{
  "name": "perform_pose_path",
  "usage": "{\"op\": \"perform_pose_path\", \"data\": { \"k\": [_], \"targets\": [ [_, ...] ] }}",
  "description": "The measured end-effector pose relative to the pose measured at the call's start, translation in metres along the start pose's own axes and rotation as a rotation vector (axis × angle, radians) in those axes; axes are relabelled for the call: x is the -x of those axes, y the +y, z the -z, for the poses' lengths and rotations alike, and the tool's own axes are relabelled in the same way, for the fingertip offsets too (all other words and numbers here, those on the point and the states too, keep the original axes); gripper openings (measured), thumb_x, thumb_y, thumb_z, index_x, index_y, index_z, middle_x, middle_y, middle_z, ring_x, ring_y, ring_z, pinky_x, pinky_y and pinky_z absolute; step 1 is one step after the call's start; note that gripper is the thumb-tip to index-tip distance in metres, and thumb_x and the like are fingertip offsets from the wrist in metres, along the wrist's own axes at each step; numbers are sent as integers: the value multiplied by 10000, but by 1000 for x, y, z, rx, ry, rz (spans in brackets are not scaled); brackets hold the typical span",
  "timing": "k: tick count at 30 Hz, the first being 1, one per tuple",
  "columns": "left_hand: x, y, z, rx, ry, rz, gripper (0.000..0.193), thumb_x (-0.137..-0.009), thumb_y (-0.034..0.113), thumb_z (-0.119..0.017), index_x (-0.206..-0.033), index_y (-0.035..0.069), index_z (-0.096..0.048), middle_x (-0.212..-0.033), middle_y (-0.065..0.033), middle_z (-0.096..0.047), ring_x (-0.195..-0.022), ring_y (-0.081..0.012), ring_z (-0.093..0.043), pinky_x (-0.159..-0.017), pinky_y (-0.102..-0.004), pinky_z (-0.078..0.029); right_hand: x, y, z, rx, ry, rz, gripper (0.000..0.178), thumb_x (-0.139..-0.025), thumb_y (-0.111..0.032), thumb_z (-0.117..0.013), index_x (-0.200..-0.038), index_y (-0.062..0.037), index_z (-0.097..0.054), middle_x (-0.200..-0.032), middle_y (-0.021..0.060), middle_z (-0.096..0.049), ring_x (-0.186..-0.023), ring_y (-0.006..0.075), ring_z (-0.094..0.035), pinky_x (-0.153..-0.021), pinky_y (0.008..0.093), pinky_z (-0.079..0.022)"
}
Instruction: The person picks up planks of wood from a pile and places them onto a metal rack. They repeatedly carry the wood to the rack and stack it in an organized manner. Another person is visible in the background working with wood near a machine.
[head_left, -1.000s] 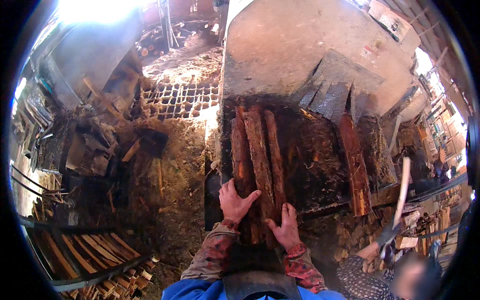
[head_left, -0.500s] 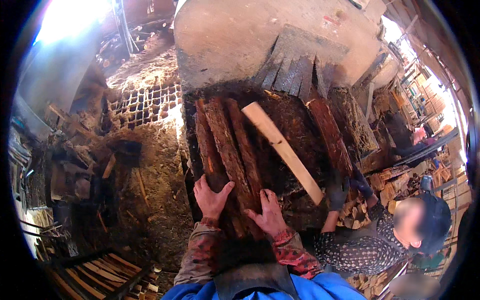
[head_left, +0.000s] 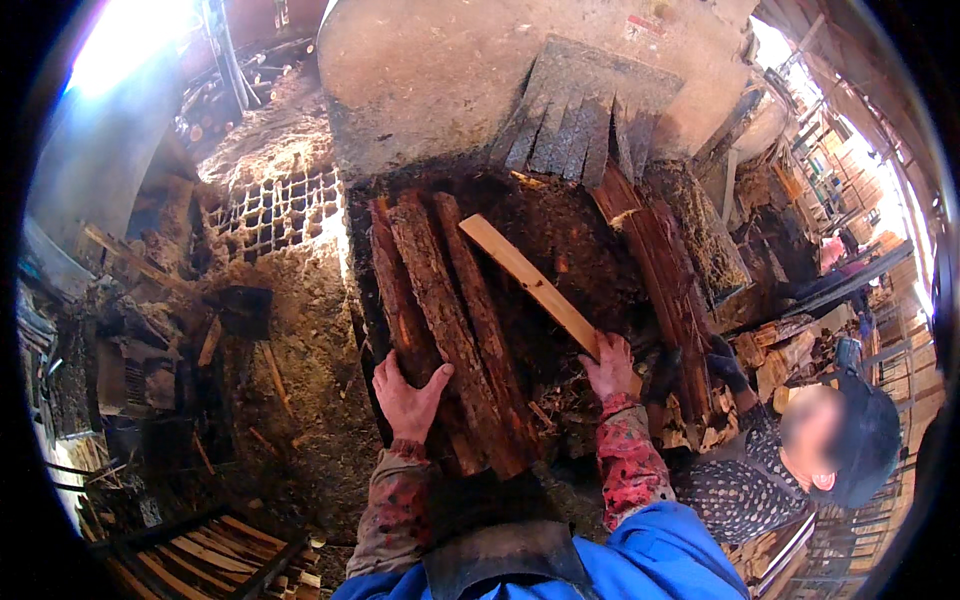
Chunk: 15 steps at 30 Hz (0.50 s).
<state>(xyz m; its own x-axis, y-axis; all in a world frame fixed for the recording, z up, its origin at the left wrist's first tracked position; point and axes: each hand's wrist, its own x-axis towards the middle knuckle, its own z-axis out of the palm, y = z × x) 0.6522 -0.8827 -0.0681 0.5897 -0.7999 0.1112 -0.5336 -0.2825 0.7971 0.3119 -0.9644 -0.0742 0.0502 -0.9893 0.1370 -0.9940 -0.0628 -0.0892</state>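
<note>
Several long bark-covered slabs [head_left: 440, 270] lie side by side in front of me, running away from my body. My left hand [head_left: 408, 400] rests on the left slabs with fingers stretched and thumb apart. To their right a pale, smooth-sawn board [head_left: 530, 280] lies slantwise. My right hand [head_left: 610, 368] is closed over the near end of that board, which shows on both sides of the fingers. The far ends of the slabs stop short of a dark, slit flap curtain [head_left: 570, 140] on a large beige housing.
At right, a co-worker's gloved hands [head_left: 725, 365] are at a long reddish-brown plank [head_left: 665, 280]. Split wood [head_left: 780, 360] is piled behind. A metal grid [head_left: 275, 215] covered with sawdust lies at left. Lower left stands a frame with wood strips [head_left: 220, 545].
My right hand has left the bark slabs and moved right onto the pale board's near end. My left hand stays on the slabs. The co-worker's plank has shifted. The view has turned slightly.
</note>
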Motion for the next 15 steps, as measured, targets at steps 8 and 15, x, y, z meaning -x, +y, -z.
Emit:
{"op": "perform_pose_path", "data": {
  "k": [8, 15],
  "targets": [
    [-1, -1, 3, -11, 28, -27, 906, -633, 521, -818, -1232, -74, -489, -1190, -209, -509, -1132, -373, -475, -963, -449, -405, 31, -52, 38, -538, -3, -36, 399, -899, -217, -602, -1218, 20, -567, -1095, 248, -627, -935, 390, -642, -775, 464, -528],
    [0, 1, 2, -14, 19, -27, 902, -634, 522, -816, -1229, -73, -490, -1193, -213, -513, -1129, -376, -478, -965, -449, -405, 52, -97, 72, -1127, -143, -151, 495, -868, -137, -655, -1274, 97, -495, -1233, 209, -582, -1128, 258, -573, -942, 352, -469]
  ]
}}
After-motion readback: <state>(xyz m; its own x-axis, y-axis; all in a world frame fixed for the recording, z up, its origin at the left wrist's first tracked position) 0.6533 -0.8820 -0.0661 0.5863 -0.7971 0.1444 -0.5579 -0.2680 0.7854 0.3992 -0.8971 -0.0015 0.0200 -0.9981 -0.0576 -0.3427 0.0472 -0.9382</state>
